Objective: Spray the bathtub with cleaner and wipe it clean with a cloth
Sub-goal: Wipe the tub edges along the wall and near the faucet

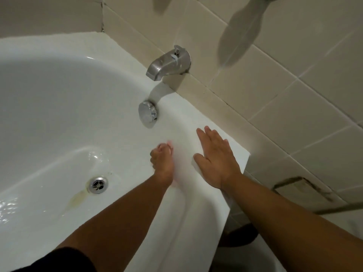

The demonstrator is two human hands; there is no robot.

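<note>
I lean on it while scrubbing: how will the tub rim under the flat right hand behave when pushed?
The tub rim looks rigid and butts against the tiled wall, so it probably won't give or shift. Its glossy finish, with water glinting in the basin, suggests the right hand could slide if wet.

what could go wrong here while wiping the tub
1. The right hand lies flat on the tub rim; if the rim is wet, it may slip.
2. The yellowish stain beside the drain sits well away from the left hand and could get missed.
</note>
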